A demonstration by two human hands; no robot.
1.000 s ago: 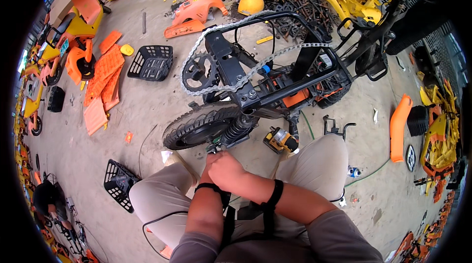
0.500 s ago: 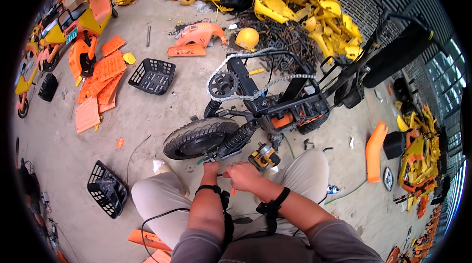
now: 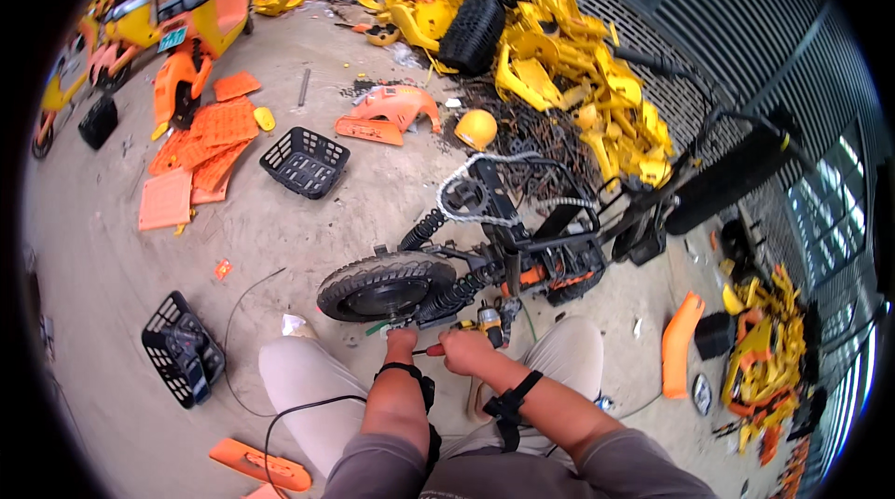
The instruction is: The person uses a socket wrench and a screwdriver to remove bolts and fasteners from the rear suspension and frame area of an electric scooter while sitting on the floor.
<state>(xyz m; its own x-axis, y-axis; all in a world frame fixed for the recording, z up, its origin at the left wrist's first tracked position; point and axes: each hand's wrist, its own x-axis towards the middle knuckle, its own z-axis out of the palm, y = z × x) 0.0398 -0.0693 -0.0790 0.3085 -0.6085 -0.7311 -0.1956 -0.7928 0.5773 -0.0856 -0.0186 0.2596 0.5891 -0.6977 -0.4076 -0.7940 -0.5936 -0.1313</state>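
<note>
Gripping a red-handled tool point(image 3: 435, 350), the right hand point(image 3: 467, 352) has its fingers wrapped firmly around the handle, leaving a little of the red showing at the left side of the grip. A thin dark shaft runs from there toward the left wrist; whether it touches the skin is not clear.

The left hand point(image 3: 401, 342) is at the hub side of a black wheel point(image 3: 384, 296), just below the lower end of a coil-sprung shock absorber point(image 3: 464, 289). Its grip is curled inward (the fingertips are too small and hidden to read), so how far it is closed, and on what, cannot be told. A green strip point(image 3: 377, 327) shows just left of those fingers.

The wheel lies directly beyond the left grip, and the black frame point(image 3: 504, 236) stands beyond both hands, with a loose-looking chain point(image 3: 444, 196) looped over its top. A yellow-and-black power drill point(image 3: 488, 317) sits just beyond the right grip, near the frame. Farther off on the concrete floor point(image 3: 280, 247), a black crate point(image 3: 305, 163) lies left of the frame, near some orange panels point(image 3: 200, 145).
</note>
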